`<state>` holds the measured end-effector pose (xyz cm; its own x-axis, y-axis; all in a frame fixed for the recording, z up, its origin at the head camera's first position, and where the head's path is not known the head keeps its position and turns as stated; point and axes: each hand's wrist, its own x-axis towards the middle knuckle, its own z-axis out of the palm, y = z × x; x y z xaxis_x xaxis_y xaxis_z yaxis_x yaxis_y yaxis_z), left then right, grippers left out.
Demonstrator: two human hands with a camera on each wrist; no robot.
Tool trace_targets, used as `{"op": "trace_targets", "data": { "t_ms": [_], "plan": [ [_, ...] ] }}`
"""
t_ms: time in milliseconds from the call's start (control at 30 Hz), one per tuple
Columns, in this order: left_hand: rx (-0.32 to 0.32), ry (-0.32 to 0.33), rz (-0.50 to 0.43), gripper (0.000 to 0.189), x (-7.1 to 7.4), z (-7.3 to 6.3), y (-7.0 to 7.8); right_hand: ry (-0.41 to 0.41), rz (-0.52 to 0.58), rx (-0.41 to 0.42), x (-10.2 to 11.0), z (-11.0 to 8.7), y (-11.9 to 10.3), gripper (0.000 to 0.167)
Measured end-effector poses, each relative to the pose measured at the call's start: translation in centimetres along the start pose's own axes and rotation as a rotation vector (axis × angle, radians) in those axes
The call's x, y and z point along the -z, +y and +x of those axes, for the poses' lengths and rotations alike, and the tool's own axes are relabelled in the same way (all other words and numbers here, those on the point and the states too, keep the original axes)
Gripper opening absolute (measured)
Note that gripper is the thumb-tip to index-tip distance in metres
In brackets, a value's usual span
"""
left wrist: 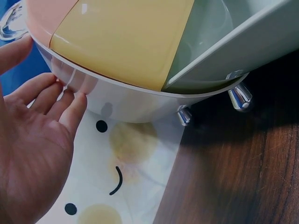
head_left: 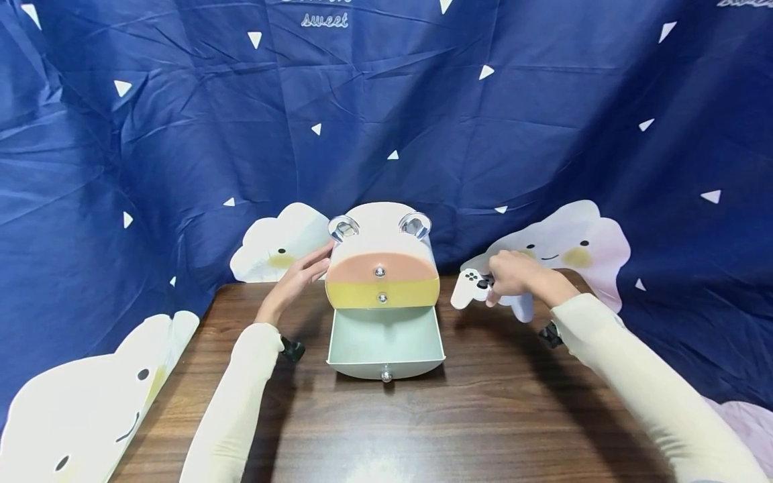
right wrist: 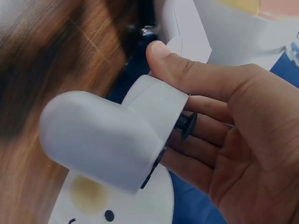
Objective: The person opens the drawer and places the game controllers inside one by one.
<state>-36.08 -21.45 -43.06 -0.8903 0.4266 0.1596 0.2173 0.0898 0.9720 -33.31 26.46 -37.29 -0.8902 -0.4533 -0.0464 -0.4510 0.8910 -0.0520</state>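
A small drawer cabinet (head_left: pixel 382 228) with two silver ring-shaped ears stands on the table. Its bottom pale green drawer (head_left: pixel 386 367) is pulled out, with bare floor showing inside; the orange drawer (head_left: pixel 353 268) and yellow drawer (head_left: pixel 356 294) are closed. My left hand (head_left: pixel 296 278) is at the cabinet's left side, and in the left wrist view its fairly straight fingertips (left wrist: pixel 80 100) meet the white side wall. To the cabinet's right, my right hand (head_left: pixel 516 274) holds a white game controller (head_left: pixel 466 290). The right wrist view shows thumb and fingers around the controller's middle, a black thumbstick (right wrist: pixel 188 125) near the palm.
The dark wooden table (head_left: pixel 483 422) extends in front of the cabinet. Behind hangs a blue curtain (head_left: pixel 374 94) with white triangles. Smiling cloud shapes (head_left: pixel 284 235) show at the table's back and left edges. Short silver feet (left wrist: pixel 240 97) support the cabinet.
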Motion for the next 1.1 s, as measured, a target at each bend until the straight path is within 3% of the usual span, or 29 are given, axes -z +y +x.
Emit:
{"op": "trace_targets", "data": {
  "t_ms": [267,433,633,867,1100],
  "plan": [
    [-0.004,-0.001,0.004,0.063,0.1,0.1,0.1,0.005,-0.019,0.078,1.2,-0.7,-1.5,0.032],
    [-0.008,-0.001,0.003,0.062,0.1,0.0,0.2,0.022,-0.036,0.115,2.0,-1.1,-2.4,0.043],
    [-0.003,0.000,0.011,0.062,0.1,0.1,0.0,0.030,-0.046,0.172,2.7,-1.6,-3.8,0.033],
    [-0.004,0.004,0.007,0.062,0.1,0.1,-0.2,0.032,-0.035,0.257,3.4,-1.9,-5.7,0.038],
    [-0.004,0.012,0.020,0.061,0.2,0.2,-0.4,0.006,-0.029,0.280,3.7,-1.9,-7.6,0.032]
  ]
}}
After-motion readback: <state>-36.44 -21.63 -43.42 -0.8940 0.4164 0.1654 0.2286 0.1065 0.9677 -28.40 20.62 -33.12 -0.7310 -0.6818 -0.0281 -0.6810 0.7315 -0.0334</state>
